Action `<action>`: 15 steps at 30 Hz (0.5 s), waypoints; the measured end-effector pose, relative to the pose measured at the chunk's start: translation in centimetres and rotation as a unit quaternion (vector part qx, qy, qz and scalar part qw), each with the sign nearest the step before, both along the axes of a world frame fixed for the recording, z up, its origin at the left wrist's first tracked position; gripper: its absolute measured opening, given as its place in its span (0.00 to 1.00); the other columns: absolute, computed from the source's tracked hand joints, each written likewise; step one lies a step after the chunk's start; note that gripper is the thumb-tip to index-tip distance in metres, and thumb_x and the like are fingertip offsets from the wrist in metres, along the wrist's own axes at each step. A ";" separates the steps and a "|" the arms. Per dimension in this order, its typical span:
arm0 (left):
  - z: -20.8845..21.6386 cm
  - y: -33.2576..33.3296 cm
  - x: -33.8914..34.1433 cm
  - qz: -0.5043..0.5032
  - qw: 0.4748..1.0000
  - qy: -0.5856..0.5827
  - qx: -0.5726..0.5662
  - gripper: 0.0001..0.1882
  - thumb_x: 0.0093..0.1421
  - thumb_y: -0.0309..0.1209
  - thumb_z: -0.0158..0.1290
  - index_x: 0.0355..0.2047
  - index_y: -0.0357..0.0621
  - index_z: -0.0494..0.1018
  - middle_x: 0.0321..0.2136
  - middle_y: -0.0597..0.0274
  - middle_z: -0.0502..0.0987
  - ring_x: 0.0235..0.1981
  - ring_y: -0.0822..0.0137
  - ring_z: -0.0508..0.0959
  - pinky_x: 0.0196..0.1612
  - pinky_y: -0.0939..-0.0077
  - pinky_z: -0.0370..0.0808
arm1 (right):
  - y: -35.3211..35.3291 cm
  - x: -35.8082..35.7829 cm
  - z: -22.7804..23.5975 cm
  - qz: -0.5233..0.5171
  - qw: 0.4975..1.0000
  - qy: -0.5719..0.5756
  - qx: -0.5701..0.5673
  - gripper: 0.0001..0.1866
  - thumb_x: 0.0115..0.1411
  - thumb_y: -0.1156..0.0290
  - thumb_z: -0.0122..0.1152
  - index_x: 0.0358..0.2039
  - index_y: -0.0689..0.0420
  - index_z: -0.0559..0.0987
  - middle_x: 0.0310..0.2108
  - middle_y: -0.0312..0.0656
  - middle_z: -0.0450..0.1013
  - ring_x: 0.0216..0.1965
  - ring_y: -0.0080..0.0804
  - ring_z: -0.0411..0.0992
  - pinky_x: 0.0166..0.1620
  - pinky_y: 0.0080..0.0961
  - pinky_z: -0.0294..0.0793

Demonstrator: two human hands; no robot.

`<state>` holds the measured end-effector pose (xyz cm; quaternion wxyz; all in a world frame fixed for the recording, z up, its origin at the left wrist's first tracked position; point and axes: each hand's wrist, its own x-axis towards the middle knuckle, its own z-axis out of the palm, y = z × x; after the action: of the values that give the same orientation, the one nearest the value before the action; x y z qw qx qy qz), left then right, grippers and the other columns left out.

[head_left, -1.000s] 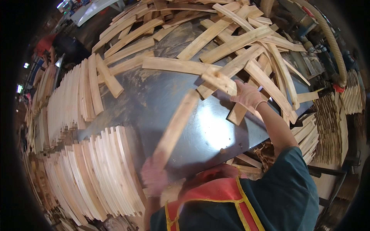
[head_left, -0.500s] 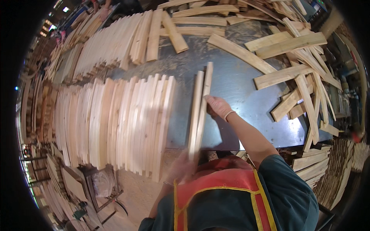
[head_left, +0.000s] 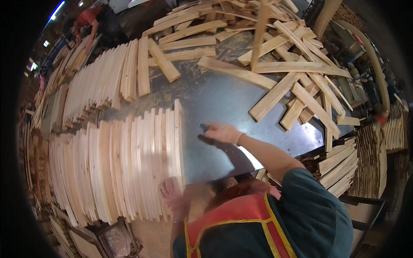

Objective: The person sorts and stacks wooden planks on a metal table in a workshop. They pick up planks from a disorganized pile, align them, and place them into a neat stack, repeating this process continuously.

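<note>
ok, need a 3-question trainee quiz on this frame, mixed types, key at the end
1. Multiple choice: which hand is nearest the front board row? A) right B) left C) both equally
2. True or false: the right hand is holding a board.
3. Fill in: the loose boards lie to the ____ of the front board row, on the tabletop.

Key
1. B: the left hand is at its near end.
2. False: no board in it.
3. right

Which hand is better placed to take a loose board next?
Probably the right hand, over the tabletop nearer the loose boards; the left hand is at the near end of the board row.
</note>
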<state>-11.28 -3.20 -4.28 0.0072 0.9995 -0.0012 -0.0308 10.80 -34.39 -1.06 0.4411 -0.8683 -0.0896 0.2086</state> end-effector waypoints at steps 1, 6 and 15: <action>0.0 0.0 -0.1 0.006 1.000 0.004 -0.006 0.45 0.61 0.54 0.57 0.74 0.45 0.61 0.70 0.48 0.65 0.74 0.42 0.60 0.74 0.41 0.56 | -3.4 0.6 1.3 -0.059 0.995 -0.021 -0.079 0.27 0.66 0.49 0.57 0.56 0.55 0.78 0.50 0.60 0.80 0.54 0.59 0.78 0.56 0.44 0.77; 1.8 -3.7 1.9 -0.025 0.998 0.033 -0.056 0.45 0.60 0.51 0.60 0.74 0.46 0.62 0.72 0.48 0.63 0.74 0.42 0.60 0.73 0.41 0.57 | -19.0 2.1 -0.3 -0.232 0.937 -0.166 -0.201 0.32 0.61 0.52 0.65 0.61 0.58 0.78 0.54 0.58 0.78 0.56 0.57 0.77 0.59 0.44 0.76; 5.1 -16.2 7.8 -0.084 0.980 0.089 -0.155 0.44 0.55 0.44 0.67 0.70 0.46 0.66 0.69 0.47 0.66 0.72 0.44 0.63 0.72 0.45 0.60 | -27.1 15.9 -2.6 -0.092 0.879 -0.205 -0.421 0.36 0.59 0.57 0.70 0.67 0.51 0.72 0.61 0.49 0.74 0.61 0.53 0.73 0.63 0.46 0.72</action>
<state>-3.49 -19.40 0.80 0.1594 0.9758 -0.0894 -0.1197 26.68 -61.50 -3.65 0.0227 -0.9997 -0.0010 0.0024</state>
